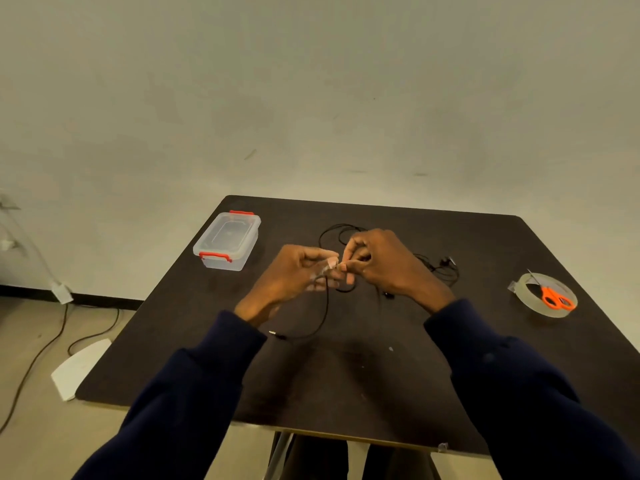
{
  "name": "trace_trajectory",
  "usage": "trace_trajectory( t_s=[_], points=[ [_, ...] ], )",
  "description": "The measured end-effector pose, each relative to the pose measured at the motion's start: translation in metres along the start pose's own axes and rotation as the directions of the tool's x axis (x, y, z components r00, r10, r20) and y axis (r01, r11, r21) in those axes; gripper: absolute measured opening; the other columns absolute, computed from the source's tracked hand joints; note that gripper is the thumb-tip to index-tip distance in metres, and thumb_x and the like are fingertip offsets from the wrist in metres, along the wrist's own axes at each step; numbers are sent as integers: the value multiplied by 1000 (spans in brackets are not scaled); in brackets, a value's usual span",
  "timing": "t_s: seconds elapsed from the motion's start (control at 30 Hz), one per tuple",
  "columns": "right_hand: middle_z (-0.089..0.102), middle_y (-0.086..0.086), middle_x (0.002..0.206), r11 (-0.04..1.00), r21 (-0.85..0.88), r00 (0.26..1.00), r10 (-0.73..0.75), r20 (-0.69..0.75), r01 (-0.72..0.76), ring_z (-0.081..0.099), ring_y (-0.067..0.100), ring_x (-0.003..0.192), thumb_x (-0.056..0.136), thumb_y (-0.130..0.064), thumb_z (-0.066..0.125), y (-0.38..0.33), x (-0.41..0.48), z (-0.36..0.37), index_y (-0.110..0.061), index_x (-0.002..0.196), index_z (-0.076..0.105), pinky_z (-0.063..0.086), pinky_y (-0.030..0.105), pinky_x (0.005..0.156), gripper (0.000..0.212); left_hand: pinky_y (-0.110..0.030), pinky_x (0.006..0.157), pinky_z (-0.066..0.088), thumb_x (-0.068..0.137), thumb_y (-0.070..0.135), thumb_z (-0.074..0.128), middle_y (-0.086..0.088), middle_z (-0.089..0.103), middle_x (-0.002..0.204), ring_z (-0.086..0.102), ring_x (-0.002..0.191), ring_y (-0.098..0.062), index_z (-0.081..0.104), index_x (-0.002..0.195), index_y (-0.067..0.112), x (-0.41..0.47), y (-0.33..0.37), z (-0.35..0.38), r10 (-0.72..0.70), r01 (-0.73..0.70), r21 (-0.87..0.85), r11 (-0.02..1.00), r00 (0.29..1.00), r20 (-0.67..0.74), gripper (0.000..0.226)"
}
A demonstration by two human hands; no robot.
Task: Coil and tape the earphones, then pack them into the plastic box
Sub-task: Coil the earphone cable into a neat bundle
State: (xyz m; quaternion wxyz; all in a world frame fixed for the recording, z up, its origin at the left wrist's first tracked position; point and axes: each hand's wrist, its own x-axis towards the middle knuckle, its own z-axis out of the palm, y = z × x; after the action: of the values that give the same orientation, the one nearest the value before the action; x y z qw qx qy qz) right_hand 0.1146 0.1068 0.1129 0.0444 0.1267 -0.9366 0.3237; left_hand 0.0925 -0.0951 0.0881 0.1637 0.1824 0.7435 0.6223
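Black wired earphones [327,306] lie loose on the dark table [346,375]; the cord runs from my hands down to the plug near the front and loops back behind my hands, with the earbuds to the right. My left hand [294,275] and my right hand [384,261] meet above the table middle, both pinching the cord and a small clear piece of tape between the fingertips. A clear plastic box [227,240] with red latches, lid on, stands at the far left of the table.
A roll of clear tape [547,296] lies at the right edge with orange scissors [556,299] resting on it. White wall behind the table. On the floor to the left are cables and a white board piece [79,368].
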Motion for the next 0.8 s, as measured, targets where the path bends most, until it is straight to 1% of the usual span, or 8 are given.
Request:
trace_trajectory(
  t_s=[0.1,0.23,0.33,0.4,0.5,0.6,0.7,0.8],
  points=[
    [77,-5,71,999,32,1000,8,19,-9,73,3,71,88,-27,80,0,-2,-2,-17,87,73,60,30,76,12,-25,68,61,97,12,68,-14,79,86,79,82,-27,75,109,1,2,1,-4,77,-75,23,997,993,-94,18],
    [76,-5,70,998,-3,998,60,26,-60,69,-5,66,90,-30,77,19,-13,-12,-18,89,77,48,18,69,12,-35,82,65,98,4,65,-20,78,94,78,92,-31,75,106,-1,0,-21,-17,-5,-14,-103,995,982,-189,14],
    [75,-7,68,993,-69,993,93,-72,-98,70,-3,66,90,-29,77,43,-21,-27,-21,90,80,57,29,73,9,-40,90,63,103,7,58,-20,78,102,77,98,-31,72,116,0,-8,-43,-30,-101,8,-291,957,947,-305,20],
    [75,-8,67,992,-49,981,108,-163,-117,71,1,64,89,-26,79,53,-24,-37,-23,89,81,61,35,70,4,-38,89,63,105,7,53,-20,78,103,77,100,-33,70,119,0,-14,-53,-37,-169,70,-334,940,946,-278,23],
    [75,-10,66,995,-33,969,81,-233,-91,68,0,61,88,-27,79,48,-23,-40,-25,90,82,56,32,64,4,-38,93,61,102,6,59,-12,80,102,76,105,-28,75,111,4,-13,-60,-39,-173,170,-39,985,980,-94,19],
    [76,-8,69,1000,-9,983,19,-184,-21,68,1,61,89,-27,78,29,-16,-31,-21,93,82,56,27,63,8,-34,103,55,94,11,72,4,76,119,70,114,-11,77,116,20,-7,-50,-31,-24,26,321,947,1000,-11,24],
    [75,-11,68,999,-28,995,-29,-100,26,64,0,58,89,-31,78,14,-7,-16,-24,93,82,47,21,57,9,-29,108,48,92,17,76,7,65,140,59,129,-4,67,134,28,-1,-28,-21,139,-131,344,930,990,1,44],
    [74,-14,68,999,-41,999,-34,-28,33,64,-1,60,87,-34,80,4,-2,-6,-28,92,82,45,20,57,9,-27,101,54,95,12,72,5,72,128,66,120,-6,71,129,21,5,-14,-14,260,-272,329,904,962,82,35]
  ],
)
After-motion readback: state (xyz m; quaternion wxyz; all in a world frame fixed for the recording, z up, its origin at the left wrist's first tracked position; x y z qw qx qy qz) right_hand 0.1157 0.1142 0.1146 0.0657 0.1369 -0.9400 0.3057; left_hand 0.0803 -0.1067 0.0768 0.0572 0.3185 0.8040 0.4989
